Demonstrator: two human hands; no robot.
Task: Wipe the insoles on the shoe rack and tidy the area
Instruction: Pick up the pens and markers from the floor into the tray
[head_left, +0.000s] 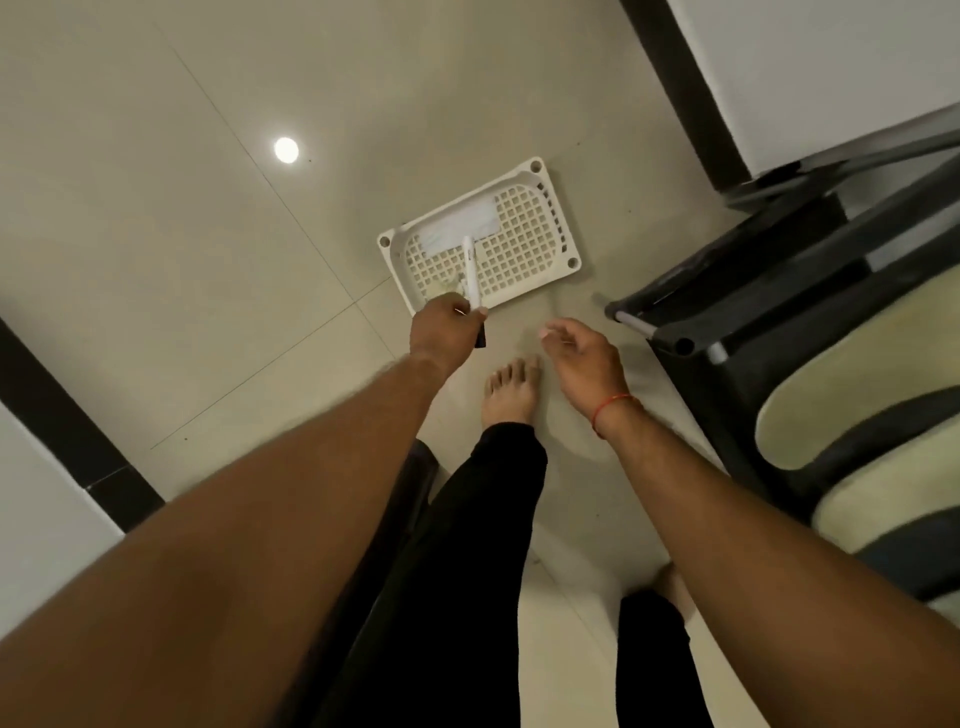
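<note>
A white perforated tray (530, 244) lies on the tiled floor ahead of my feet. Inside it rests a white flat cleaning pad (462, 221) with a white handle (471, 275) slanting toward me. My left hand (447, 327) grips the near end of that handle, and a small dark object pokes out under the fingers. My right hand (582, 364) hovers over the floor beside the tray, fingers relaxed and holding nothing; a red thread circles its wrist. At the right stands the dark shoe rack (737, 332), with pale insoles (852, 400) lying on its shelves.
My bare feet (511, 389) and black trouser legs stand on the beige tiles just behind the tray. A white wall with dark skirting (680, 88) runs at the top right, another at the lower left. A lamp reflection shines on the floor at left.
</note>
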